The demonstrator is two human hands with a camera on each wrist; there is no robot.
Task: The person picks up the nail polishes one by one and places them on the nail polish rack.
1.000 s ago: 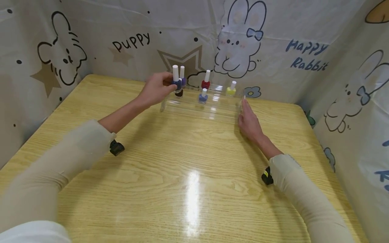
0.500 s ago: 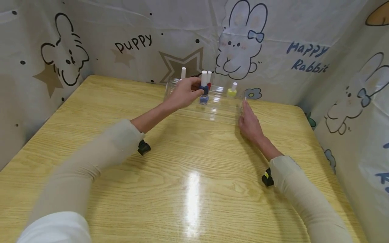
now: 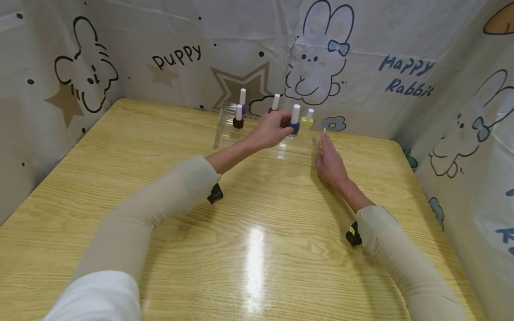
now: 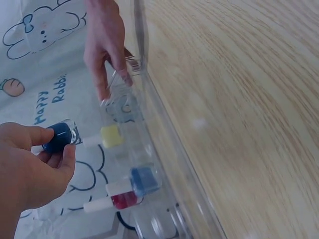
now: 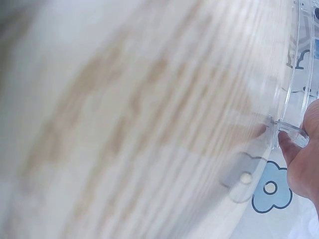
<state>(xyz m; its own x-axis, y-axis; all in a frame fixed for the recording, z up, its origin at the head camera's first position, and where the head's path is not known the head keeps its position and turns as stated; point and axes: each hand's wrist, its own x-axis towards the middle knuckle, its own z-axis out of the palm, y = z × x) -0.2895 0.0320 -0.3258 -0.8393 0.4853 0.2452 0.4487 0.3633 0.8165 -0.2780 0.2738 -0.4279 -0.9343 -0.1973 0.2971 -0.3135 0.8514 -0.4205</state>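
Observation:
My left hand (image 3: 270, 130) pinches a dark blue nail polish bottle (image 3: 294, 128) with a white cap, held upright above a clear stepped display rack (image 3: 218, 133). In the left wrist view the bottle's glass base sticks out past the fingertips. My right hand (image 3: 331, 162) grips the rack's right end wall between thumb and fingers. On the rack stand purple (image 3: 244, 109), black (image 3: 238, 122), red (image 3: 275, 102) and yellow (image 3: 307, 121) polish bottles. A lighter blue bottle (image 4: 144, 180) shows in the left wrist view; in the head view my left hand covers it.
The rack stands near the back of a wood-grain table (image 3: 249, 267). Behind it and along both sides hangs a printed cloth (image 3: 241, 26) with rabbits and lettering. A dark wrist device (image 3: 353, 234) hangs below the right sleeve.
My left hand has carried the dark blue bottle rightwards along the rack, from beside the purple bottle to just left of the yellow one. My right hand keeps its place on the rack's end.

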